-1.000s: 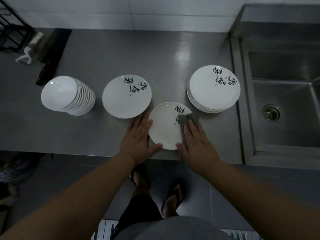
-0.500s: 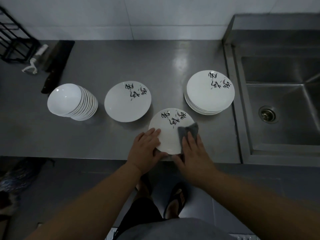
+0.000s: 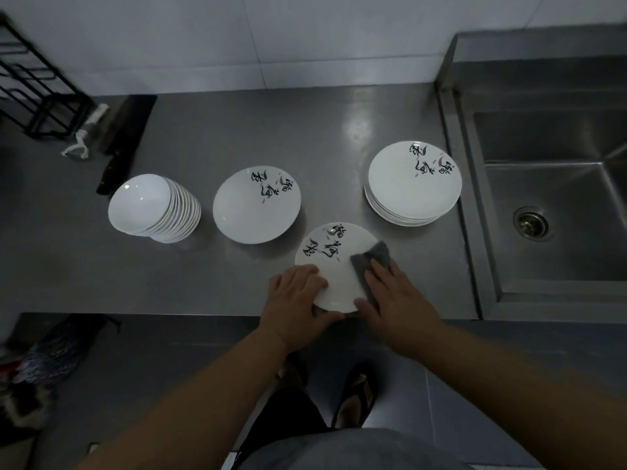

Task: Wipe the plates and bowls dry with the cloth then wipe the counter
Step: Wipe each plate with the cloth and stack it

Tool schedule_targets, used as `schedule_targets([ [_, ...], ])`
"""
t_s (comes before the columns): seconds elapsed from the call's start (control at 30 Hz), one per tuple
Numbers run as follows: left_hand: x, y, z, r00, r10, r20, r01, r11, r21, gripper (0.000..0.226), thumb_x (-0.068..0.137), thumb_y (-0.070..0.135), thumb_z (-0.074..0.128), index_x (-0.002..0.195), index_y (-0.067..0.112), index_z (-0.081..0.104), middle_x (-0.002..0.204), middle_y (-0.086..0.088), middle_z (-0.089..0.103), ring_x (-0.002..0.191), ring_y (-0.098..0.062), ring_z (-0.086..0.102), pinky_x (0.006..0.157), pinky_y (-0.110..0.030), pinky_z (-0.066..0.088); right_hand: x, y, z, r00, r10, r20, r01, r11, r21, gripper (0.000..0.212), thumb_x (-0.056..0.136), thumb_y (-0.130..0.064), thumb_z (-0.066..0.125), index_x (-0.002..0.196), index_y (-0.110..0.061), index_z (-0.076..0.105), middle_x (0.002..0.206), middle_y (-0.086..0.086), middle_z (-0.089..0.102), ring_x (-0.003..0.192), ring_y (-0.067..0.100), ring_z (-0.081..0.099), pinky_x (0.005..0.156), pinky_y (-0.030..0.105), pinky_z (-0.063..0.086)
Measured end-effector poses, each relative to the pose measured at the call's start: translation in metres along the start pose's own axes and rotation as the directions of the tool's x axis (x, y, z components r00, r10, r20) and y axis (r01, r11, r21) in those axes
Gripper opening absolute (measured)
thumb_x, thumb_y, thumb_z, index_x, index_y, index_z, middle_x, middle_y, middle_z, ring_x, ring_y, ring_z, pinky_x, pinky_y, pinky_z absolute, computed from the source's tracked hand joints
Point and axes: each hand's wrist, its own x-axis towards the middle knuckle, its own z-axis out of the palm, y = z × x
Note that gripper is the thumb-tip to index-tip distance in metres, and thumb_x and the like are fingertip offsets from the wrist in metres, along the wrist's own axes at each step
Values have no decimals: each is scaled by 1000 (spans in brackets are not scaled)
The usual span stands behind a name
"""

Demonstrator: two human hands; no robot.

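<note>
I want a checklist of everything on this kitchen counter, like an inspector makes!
Surface: grey steel counter, shiny patch near the middle.
Job's things: white printed plate at the front edge; grey cloth on it; single white plate; stack of printed plates; stack of white bowls.
Clutter: dark cleaver, white peeler.
Hands: left hand holds the plate's rim; right hand presses the cloth.
Cables: nothing seen.
Surroundings: steel sink, black wire rack, white tiled wall.

Black wire rack (image 3: 32, 93) at far left, cleaver (image 3: 124, 140) beside it, steel sink (image 3: 549, 212) at right
</note>
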Motion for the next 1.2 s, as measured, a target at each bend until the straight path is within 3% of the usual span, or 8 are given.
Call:
schedule_targets([
  [0.1,7,-20,-9,997,59,46,-63,995,77,51,84,66,62,125,36,67,146,6,56,141,-22,44,109,-44,26,33,27,-24,997,-40,-59,39,999,-29,102,88,-77,4,160,-11,31,171,5,15,159,26,2,129,40,7],
  [0.23,15,-16,-6,999,53,8,-54,996,75,37,88,59,57,111,36,75,130,7,67,133,-24,53,105,-44,30,36,17,-11,995,6,-103,-3,1000,30,95,92,-68,12,160,-5,29,171,12,13,158,34,3,129,45,7],
  [0.37,9,-10,0,999,36,-27,-34,998,43,37,87,60,56,107,36,77,125,6,69,129,-23,55,102,-43,32,-6,-15,19,999,39,-32,-38,999,21,104,86,-74,6,161,-3,20,171,20,4,156,44,-7,127,48,-2],
  [0.6,7,5,4,997,2,-80,2,998,62,31,89,52,57,108,38,77,117,8,69,115,-23,57,94,-42,36,35,22,-12,993,29,-115,-30,1000,-4,97,90,-70,8,162,-7,25,172,9,9,158,34,-2,128,48,9],
  [0.7,10,18,2,998,-58,-38,59,997,39,33,82,60,66,102,35,75,105,11,64,103,-20,56,87,-38,31,11,3,9,998,2,-68,-1,1000,17,106,88,-77,9,162,-1,19,171,18,1,157,38,-9,127,41,-4],
  [0.83,13,19,-8,996,-69,59,65,996,68,64,75,77,58,121,34,67,130,10,59,127,-19,49,100,-42,31,-8,11,7,997,-77,-4,77,997,20,122,78,-90,-14,163,-9,21,172,9,1,158,30,-9,130,44,3],
  [0.93,13,-2,-18,994,-35,99,25,994,106,68,83,75,51,136,34,62,148,12,52,143,-17,38,110,-42,21,17,42,-18,994,-107,-28,106,994,-38,110,85,-85,-3,160,-13,32,171,4,15,159,26,2,129,44,12],
  [1.2,13,7,-9,1000,-7,27,4,992,123,55,80,71,53,113,33,75,117,12,68,113,-18,54,95,-39,30,-17,-24,30,998,51,-48,-46,995,91,115,82,-84,-3,163,-4,9,171,18,-10,155,43,-16,128,51,-3],
])
